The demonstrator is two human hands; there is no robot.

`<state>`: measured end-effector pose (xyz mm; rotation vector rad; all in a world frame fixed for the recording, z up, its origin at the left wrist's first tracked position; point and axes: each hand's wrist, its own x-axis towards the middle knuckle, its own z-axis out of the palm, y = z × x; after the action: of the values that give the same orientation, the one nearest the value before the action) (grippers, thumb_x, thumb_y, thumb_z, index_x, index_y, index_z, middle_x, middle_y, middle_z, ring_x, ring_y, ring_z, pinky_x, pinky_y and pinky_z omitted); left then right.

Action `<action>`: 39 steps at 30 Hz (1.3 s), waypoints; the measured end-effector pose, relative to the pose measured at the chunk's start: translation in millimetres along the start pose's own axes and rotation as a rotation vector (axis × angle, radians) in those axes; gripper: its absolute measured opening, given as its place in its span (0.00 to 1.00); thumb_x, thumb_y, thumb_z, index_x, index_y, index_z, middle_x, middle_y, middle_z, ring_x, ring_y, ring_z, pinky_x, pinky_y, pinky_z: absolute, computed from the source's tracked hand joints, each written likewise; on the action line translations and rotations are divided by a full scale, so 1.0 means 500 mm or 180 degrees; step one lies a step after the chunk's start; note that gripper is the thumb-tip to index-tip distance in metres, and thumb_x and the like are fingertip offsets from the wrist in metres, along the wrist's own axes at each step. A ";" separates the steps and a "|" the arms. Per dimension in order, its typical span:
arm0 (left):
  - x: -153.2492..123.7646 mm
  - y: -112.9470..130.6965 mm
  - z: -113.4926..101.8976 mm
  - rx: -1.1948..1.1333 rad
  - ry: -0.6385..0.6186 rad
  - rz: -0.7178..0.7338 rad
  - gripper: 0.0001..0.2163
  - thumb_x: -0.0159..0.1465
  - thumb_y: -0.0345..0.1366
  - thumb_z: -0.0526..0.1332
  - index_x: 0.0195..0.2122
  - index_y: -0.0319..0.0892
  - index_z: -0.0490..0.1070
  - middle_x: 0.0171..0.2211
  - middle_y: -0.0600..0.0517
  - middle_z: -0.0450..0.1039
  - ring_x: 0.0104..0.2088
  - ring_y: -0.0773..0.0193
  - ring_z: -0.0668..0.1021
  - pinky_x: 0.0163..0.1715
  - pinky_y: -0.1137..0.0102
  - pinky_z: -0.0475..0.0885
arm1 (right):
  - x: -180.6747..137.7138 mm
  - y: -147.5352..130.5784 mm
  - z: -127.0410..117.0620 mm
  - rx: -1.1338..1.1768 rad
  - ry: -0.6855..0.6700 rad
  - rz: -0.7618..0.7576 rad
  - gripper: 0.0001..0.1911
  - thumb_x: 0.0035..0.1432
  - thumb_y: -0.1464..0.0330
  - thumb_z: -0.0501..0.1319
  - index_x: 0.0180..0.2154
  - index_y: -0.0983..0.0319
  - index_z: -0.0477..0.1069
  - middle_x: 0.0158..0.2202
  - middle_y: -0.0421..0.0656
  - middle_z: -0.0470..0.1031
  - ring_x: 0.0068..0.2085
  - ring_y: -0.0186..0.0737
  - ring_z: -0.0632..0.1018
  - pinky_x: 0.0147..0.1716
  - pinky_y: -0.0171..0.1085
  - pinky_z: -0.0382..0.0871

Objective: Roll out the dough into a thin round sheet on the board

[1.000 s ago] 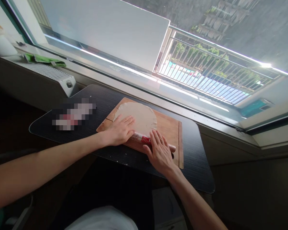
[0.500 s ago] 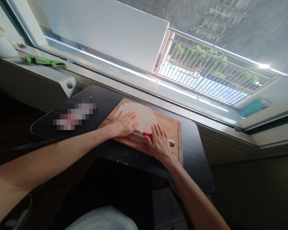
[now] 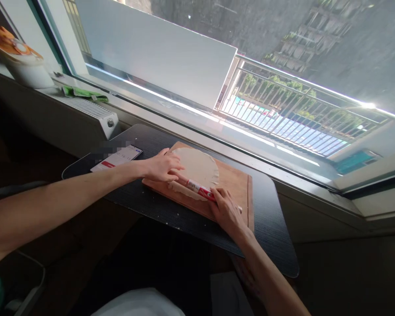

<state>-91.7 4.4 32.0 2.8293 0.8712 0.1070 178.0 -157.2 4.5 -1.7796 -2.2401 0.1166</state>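
Note:
A thin round sheet of pale dough (image 3: pixel 199 169) lies on a wooden board (image 3: pixel 235 184) on a black ribbed mat (image 3: pixel 171 206). A rolling pin with a red and white wrap (image 3: pixel 197 188) lies across the near part of the dough. My left hand (image 3: pixel 161 166) rests palm down on the pin's left end, fingers stretched forward. My right hand (image 3: pixel 227 210) presses flat on the pin's right end, fingers extended toward the dough.
A phone (image 3: pixel 116 159) with a lit screen lies on the mat left of the board. A white radiator (image 3: pixel 85 107) with a green cloth (image 3: pixel 84 93) stands at left, a white container (image 3: pixel 23 66) beyond it. A large window (image 3: pixel 250 66) runs along the far edge.
The pin has rolled forward across the dough and swung to a slant, my left hand moving further up and left. The view has shifted, so everything sits more to the right.

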 end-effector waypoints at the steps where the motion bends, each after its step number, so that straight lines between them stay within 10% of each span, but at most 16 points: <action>1: 0.011 -0.008 -0.011 0.0007 0.0022 -0.0011 0.18 0.65 0.46 0.57 0.53 0.50 0.75 0.54 0.49 0.76 0.61 0.52 0.69 0.64 0.48 0.51 | 0.011 -0.008 0.000 0.0046 0.0054 0.0054 0.16 0.66 0.69 0.55 0.54 0.62 0.69 0.49 0.50 0.72 0.49 0.47 0.72 0.51 0.42 0.68; 7: 0.099 -0.020 -0.016 0.0186 0.0188 -0.0578 0.16 0.67 0.41 0.51 0.47 0.48 0.78 0.51 0.49 0.78 0.55 0.56 0.75 0.59 0.61 0.61 | 0.052 -0.071 0.013 -0.0040 -0.0065 0.0260 0.13 0.64 0.71 0.58 0.50 0.62 0.72 0.47 0.49 0.73 0.48 0.45 0.73 0.50 0.39 0.68; 13: 0.143 0.010 0.043 0.0171 0.0120 -0.0762 0.22 0.71 0.42 0.44 0.60 0.42 0.68 0.66 0.44 0.63 0.66 0.54 0.64 0.65 0.52 0.52 | 0.079 -0.075 0.017 -0.0311 -0.0066 0.0597 0.23 0.70 0.61 0.52 0.61 0.65 0.65 0.62 0.55 0.66 0.61 0.51 0.68 0.59 0.48 0.62; 22: -0.009 0.019 0.063 0.0336 -0.0094 -0.0675 0.27 0.72 0.43 0.42 0.69 0.39 0.54 0.71 0.44 0.52 0.71 0.55 0.52 0.68 0.53 0.44 | -0.016 -0.139 0.049 -0.0456 -0.0139 -0.0150 0.36 0.68 0.55 0.53 0.68 0.71 0.55 0.68 0.57 0.57 0.70 0.53 0.56 0.66 0.51 0.53; 30: 0.097 0.040 0.039 0.0214 -0.0258 -0.1026 0.28 0.72 0.42 0.42 0.70 0.35 0.52 0.71 0.42 0.48 0.71 0.55 0.52 0.69 0.53 0.43 | 0.076 -0.084 0.028 -0.0591 -0.0320 0.0614 0.32 0.70 0.57 0.50 0.65 0.73 0.60 0.69 0.60 0.54 0.71 0.56 0.54 0.66 0.56 0.51; 39: -0.048 0.058 0.073 0.0410 0.0101 -0.0413 0.28 0.72 0.44 0.41 0.69 0.35 0.55 0.70 0.43 0.52 0.71 0.58 0.53 0.70 0.57 0.38 | -0.015 -0.142 0.046 -0.0313 -0.0237 -0.0400 0.36 0.68 0.54 0.51 0.69 0.69 0.52 0.70 0.54 0.53 0.71 0.49 0.53 0.67 0.49 0.51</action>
<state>-91.1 -38.2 1.2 2.8854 1.1038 0.0813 106.7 -178.9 -2.0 -1.7028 -2.4427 0.0489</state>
